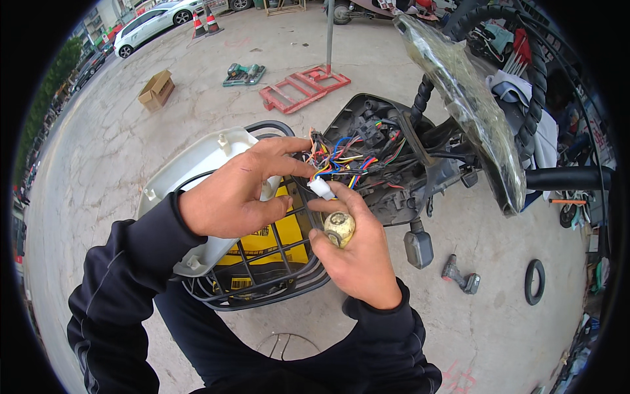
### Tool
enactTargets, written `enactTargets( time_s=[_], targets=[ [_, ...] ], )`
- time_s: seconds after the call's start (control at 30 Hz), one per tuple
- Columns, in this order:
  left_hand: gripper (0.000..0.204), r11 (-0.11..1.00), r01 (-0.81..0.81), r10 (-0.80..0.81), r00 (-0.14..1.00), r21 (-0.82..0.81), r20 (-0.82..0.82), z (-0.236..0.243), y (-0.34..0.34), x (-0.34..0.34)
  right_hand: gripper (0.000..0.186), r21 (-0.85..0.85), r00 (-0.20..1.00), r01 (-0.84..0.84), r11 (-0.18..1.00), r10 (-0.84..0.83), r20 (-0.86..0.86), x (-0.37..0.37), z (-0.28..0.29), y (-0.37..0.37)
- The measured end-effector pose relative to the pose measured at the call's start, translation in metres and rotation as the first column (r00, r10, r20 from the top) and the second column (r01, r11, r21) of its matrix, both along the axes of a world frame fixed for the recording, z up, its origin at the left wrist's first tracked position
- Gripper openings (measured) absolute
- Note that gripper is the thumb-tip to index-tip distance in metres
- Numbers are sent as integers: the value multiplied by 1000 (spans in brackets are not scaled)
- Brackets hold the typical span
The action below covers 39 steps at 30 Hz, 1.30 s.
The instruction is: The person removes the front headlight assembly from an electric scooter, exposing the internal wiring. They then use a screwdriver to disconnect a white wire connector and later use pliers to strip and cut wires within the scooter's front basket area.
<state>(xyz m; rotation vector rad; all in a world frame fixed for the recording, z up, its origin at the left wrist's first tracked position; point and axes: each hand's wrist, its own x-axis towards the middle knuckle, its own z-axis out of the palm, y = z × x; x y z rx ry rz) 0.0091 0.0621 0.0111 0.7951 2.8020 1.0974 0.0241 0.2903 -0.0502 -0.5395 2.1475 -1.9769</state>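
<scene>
My left hand [243, 190] reaches over a white plastic panel [164, 187], fingers apart, two fingertips touching a tangle of coloured wires [348, 157] in the scooter's open dark front housing [410, 190]. My right hand [357, 262] grips a round, pale yellow tool handle [339, 230]; the tool's other end is hidden. The index finger of that hand reaches up to a white connector [321, 188] hanging among the wires. Beneath both hands is a black wire basket [308, 276] with a yellow item [285, 220] inside.
A clouded windshield [466, 111] and mirror [419, 246] flank the housing. On the concrete lie a cordless drill [459, 276], a tyre [535, 281], a cardboard box [156, 90], a tool case [243, 75] and a red frame with pole [305, 88]. Cars [151, 29] and cones [211, 25] stand beyond.
</scene>
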Motion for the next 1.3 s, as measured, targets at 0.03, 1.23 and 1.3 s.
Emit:
enactTargets(
  time_s=[0.03, 1.23, 1.3],
  targets=[
    [47, 999, -9, 5, 997, -52, -74, -2, -2, 2, 64, 15, 1000, 12, 1000, -12, -1, 1, 1, 1],
    [64, 906, -292, 299, 954, -307, -23, 31, -96, 19, 38, 235, 875, 358, 904, -237, -423, 4, -4, 9],
    [57, 882, -387, 380, 922, -269, -80, 30, -114, 25, 38, 232, 865, 358, 904, -228, -446, 4, -6, 11]
  ],
)
